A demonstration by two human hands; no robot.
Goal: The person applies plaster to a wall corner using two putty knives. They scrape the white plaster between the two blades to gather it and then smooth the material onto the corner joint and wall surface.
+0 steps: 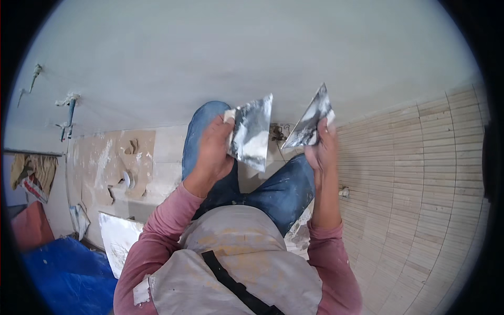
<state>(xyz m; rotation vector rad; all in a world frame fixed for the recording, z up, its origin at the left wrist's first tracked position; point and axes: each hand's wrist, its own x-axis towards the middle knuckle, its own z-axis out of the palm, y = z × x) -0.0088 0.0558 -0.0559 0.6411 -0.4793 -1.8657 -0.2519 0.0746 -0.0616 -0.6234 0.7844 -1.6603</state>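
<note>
My left hand (212, 149) is closed on a wide metal putty blade (249, 134) streaked with pale residue, held upright in front of my left knee. My right hand (324, 144) grips a second, narrower-looking metal blade (310, 121), angled with its pointed corner upward and also smeared with residue. The two blades are apart, over my bent legs in jeans (278, 191) and before a pale smooth wall (262, 52). The handles of both blades are mostly hidden by my fingers.
Pipe fittings (71, 110) stick out at upper left. Below them are torn brown board (136, 157), a white panel (118, 241) and a blue sheet (63, 273). A small valve (278, 134) shows between the blades. Ribbed beige tiles (399, 189) cover the right side.
</note>
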